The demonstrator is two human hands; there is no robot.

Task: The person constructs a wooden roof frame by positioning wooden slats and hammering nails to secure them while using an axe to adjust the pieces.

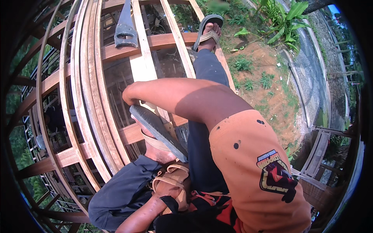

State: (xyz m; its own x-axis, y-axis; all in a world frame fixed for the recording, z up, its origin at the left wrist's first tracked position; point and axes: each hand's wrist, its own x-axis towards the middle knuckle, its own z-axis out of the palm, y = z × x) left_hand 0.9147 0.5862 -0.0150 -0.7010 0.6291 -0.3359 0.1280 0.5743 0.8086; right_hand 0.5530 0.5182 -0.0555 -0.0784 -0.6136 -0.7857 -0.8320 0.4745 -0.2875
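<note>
My right arm reaches across my body, and my right hand is bent down beside the toe of the sandal on my left foot, over a pale batten. The fingers of that hand are hidden, so what they hold, if anything, does not show. At my waist, my left hand is at a tan leather pouch, its fingers covered by the leather. A handsaw with a worn dark handle rests across a reddish beam farther off.
I sit on an open timber frame, with long battens running away on the left and gaps between them. My right foot in a sandal is braced on the frame. Bare ground with weeds and a grey paved strip lie below right.
</note>
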